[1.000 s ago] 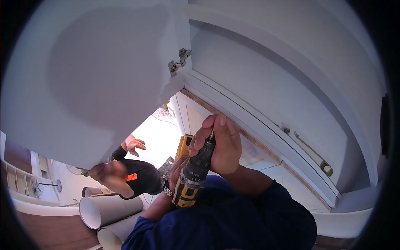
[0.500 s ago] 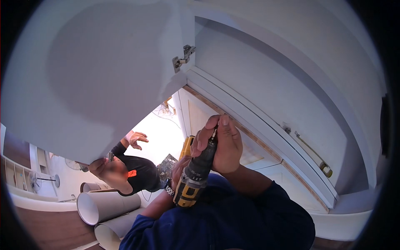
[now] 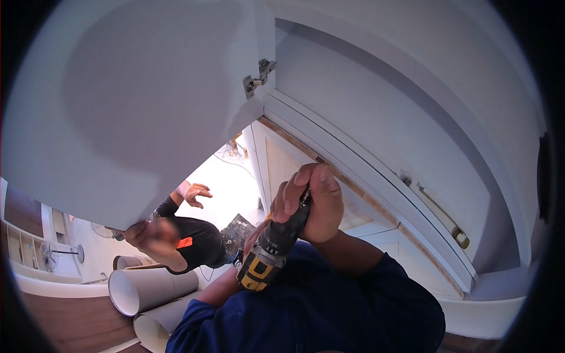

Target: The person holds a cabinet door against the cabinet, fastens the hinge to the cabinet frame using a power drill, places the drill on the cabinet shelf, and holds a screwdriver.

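A yellow-and-black cordless drill [image 3: 266, 256] is tilted in front of my chest, its nose pointing up. My left hand [image 3: 252, 236], mostly hidden behind the drill, is closed around its grip, with a watch on the wrist. At the drill's front end, my right hand [image 3: 322, 203] has its fingers and thumb closed round the bit [image 3: 305, 194]. The bit's tip is hidden by the fingers. Above is a white cabinet door [image 3: 147, 88], joined to the white cabinet [image 3: 376, 117] by a metal hinge [image 3: 258, 79].
Another person [image 3: 197, 241] in a dark top is below the door, one hand at its lower edge. What looks like a tape measure [image 3: 460, 237] lies inside the cabinet. Large rolls [image 3: 156, 291] lie at lower left, near a standing fan [image 3: 62, 253].
The drill's body has swung slightly left and down, and my left hand moved with it. My right hand stays at the bit, its fingers a little more curled.
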A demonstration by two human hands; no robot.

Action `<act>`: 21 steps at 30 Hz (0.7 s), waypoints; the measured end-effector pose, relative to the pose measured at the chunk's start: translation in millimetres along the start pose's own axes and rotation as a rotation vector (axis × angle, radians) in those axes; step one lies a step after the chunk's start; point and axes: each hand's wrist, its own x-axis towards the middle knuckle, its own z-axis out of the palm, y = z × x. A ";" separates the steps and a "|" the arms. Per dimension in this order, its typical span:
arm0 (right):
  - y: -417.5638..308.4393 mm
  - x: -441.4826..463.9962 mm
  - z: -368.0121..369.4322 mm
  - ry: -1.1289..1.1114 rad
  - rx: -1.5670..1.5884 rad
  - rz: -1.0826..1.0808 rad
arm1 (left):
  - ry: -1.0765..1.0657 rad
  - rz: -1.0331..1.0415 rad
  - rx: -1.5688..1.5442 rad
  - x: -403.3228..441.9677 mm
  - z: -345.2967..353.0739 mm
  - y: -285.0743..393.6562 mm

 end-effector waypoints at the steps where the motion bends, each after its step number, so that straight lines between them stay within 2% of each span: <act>1: -0.7 0.9 0.5 0.015 0.008 -0.005 | 0.009 0.022 -0.005 0.0 -0.5 0.6; 15: -4.9 14.4 -1.8 0.176 0.044 -0.041 | 0.023 0.011 -0.277 23.2 -6.0 10.8; 21: -3.9 11.6 -1.8 0.095 0.069 -0.066 | 0.007 0.001 -0.350 29.6 2.7 7.4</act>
